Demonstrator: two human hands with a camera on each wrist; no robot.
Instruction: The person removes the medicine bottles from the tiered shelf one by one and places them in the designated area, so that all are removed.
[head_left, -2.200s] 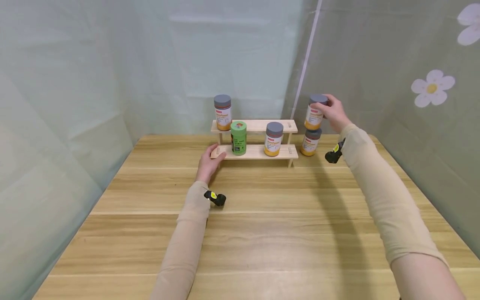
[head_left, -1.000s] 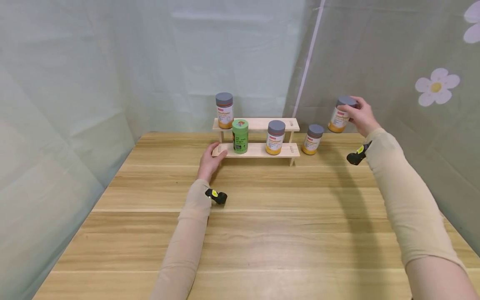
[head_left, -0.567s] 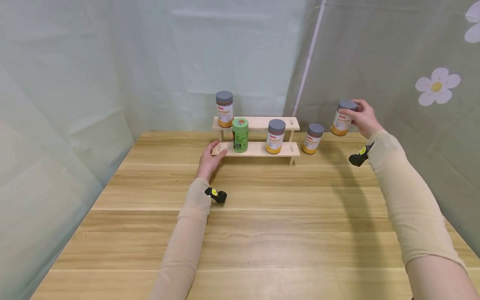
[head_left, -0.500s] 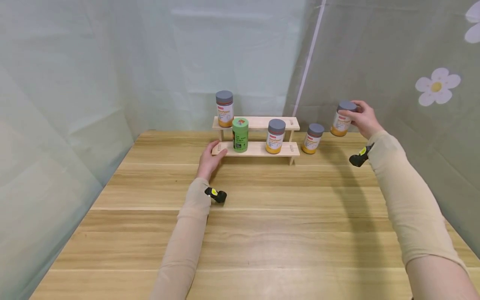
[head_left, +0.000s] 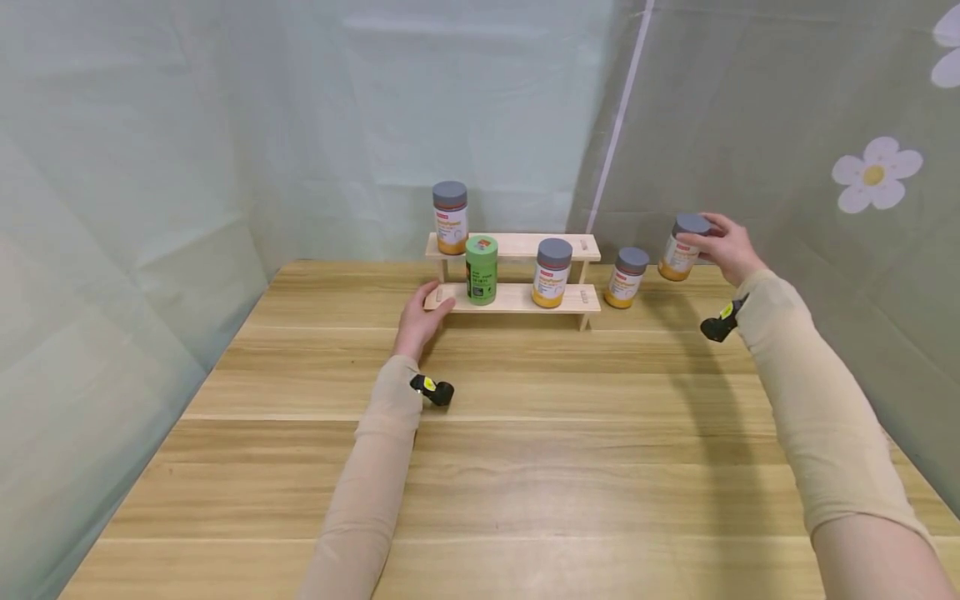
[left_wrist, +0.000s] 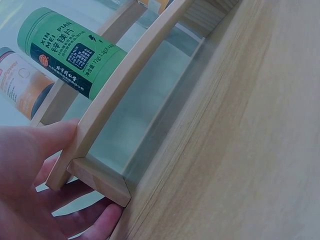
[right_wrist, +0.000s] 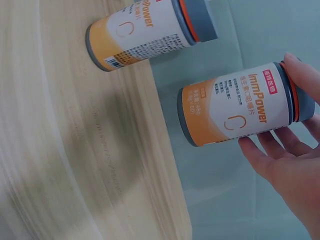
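A grey-lidded supplement bottle with a white and orange label is in my right hand. Thumb and fingers grip it near the lid, and it leans slightly above the table's back right. Left of it a matching bottle stands upright on the table. My left hand holds the left end of a two-tier wooden shelf, thumb against the lower board and fingers around the leg. On that lower tier stand a green bottle and another grey-lidded bottle.
One more grey-lidded bottle stands at the left of the upper tier. The wood-grain table stretches forward from the shelf. A pale curtain hangs behind, and a grey curtain with flowers is on the right.
My right hand has carried its bottle rightward from over the one on the table, then lowered it a little. The left hand has kept its hold on the shelf.
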